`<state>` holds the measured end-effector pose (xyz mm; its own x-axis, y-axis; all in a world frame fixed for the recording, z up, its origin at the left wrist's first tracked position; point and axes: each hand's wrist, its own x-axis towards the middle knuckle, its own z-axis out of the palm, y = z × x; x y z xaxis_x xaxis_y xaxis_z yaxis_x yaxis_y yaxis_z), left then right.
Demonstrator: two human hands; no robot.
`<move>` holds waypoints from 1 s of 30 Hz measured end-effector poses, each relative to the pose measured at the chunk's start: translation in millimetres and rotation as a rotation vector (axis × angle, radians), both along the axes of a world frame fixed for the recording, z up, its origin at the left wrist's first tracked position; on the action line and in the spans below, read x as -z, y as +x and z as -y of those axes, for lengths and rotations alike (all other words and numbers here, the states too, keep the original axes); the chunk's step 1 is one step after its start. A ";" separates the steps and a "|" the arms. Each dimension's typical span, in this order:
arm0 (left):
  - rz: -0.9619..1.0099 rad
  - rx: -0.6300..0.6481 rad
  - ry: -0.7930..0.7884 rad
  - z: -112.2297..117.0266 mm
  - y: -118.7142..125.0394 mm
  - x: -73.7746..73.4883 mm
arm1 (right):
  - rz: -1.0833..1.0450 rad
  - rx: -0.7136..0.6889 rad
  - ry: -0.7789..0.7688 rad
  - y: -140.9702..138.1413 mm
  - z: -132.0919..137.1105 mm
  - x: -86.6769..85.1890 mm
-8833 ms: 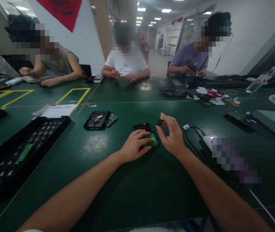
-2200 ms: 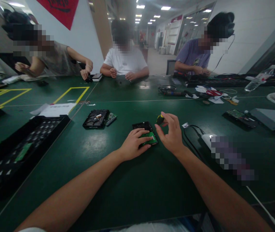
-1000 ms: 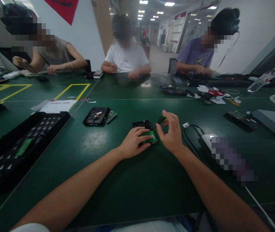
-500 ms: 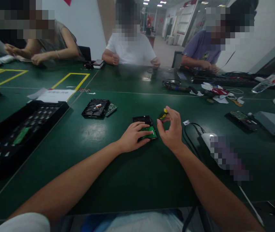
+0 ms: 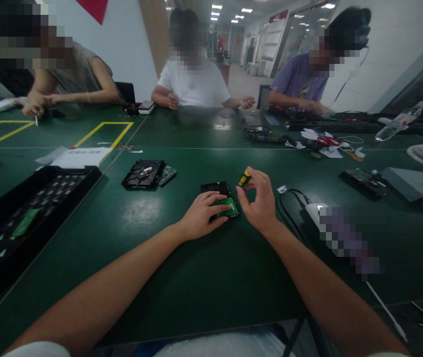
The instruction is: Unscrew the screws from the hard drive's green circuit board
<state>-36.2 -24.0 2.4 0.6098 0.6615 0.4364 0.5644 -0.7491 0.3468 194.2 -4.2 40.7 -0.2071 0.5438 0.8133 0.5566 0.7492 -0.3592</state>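
My left hand [image 5: 201,216] rests over a hard drive [image 5: 214,187] on the table, fingers across its top and thumb along the near edge. The drive's green circuit board [image 5: 231,204] shows beside and below my fingertips. Just to the right, my right hand [image 5: 260,203] pinches the short yellow-and-black handle of what looks like a screwdriver [image 5: 244,177], held tilted between thumb and fingers. Its tip cannot be made out.
Another drive [image 5: 142,174] lies left of centre, a small circuit board [image 5: 167,174] against it. A long black tray [image 5: 92,173] stands at left. On the right are a power strip [image 5: 313,213], a drive [image 5: 365,182] and a grey box [image 5: 412,183]. Three people sit opposite.
The view has shifted slightly. My left hand stays on the hard drive, while the screwdriver handle in my right hand has turned a little. Across the table, the middle person's hand has opened outward.
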 end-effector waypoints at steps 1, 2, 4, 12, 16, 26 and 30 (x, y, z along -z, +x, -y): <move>-0.001 -0.001 -0.001 -0.2 -0.1 0.7 | 0.001 -0.002 -0.001 0.1 0.1 -0.2; 0.000 -0.002 -0.002 -0.4 -0.1 1.5 | 0.001 -0.006 -0.002 0.1 0.3 -0.6; 0.007 0.000 -0.004 -0.8 0.0 2.7 | 0.003 -0.011 0.001 -0.1 0.9 -1.2; 0.021 -0.004 -0.001 0.1 1.5 0.3 | -0.012 -0.005 -0.008 -0.9 1.9 0.0; 0.009 -0.002 0.001 0.0 0.8 1.2 | -0.022 -0.007 0.007 0.2 0.3 0.4; 0.004 0.002 -0.010 0.0 0.3 0.0 | -0.027 0.022 -0.019 3.3 -1.0 0.4; 0.015 0.000 -0.016 -0.3 0.1 0.1 | -0.013 0.026 -0.025 4.3 0.1 -1.8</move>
